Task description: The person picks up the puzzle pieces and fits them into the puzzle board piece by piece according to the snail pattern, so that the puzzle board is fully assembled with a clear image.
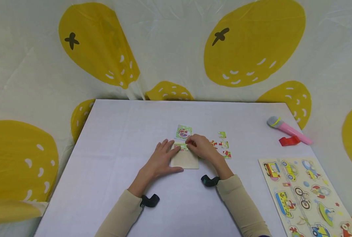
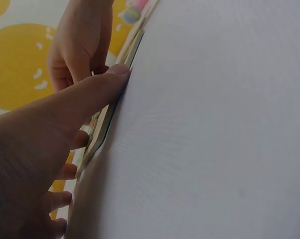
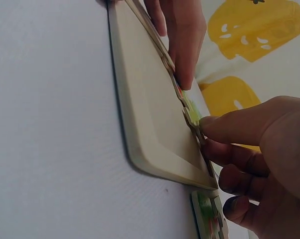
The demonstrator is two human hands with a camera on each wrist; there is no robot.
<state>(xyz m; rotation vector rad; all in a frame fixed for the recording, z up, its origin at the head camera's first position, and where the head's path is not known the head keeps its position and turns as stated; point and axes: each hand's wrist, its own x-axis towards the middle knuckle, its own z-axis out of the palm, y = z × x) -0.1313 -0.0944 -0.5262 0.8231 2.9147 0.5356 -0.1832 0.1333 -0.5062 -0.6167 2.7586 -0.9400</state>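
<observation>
A square wooden puzzle tray [image 1: 185, 161] lies flat before me, with green jigsaw pieces [image 1: 182, 146] along its far side. My left hand [image 1: 163, 158] spreads over the tray's left side, its thumb on the near edge and a fingertip by the pieces. At the far right corner, my right hand [image 1: 202, 146] pinches a green puzzle piece [image 3: 192, 113] between thumb and forefinger, against the tray's edge. The curled fingers hide part of that piece in the head view. Beyond the tray is a square picture card [image 1: 183, 132] with a red and white figure.
Several loose puzzle pieces [image 1: 224, 144] lie right of the tray, partly behind my right hand. Farther right are a pink toy microphone [image 1: 291, 130] and a red object [image 1: 289, 141]. A large wooden vehicle puzzle board [image 1: 309, 194] covers the white table's [image 1: 119, 131] near right corner.
</observation>
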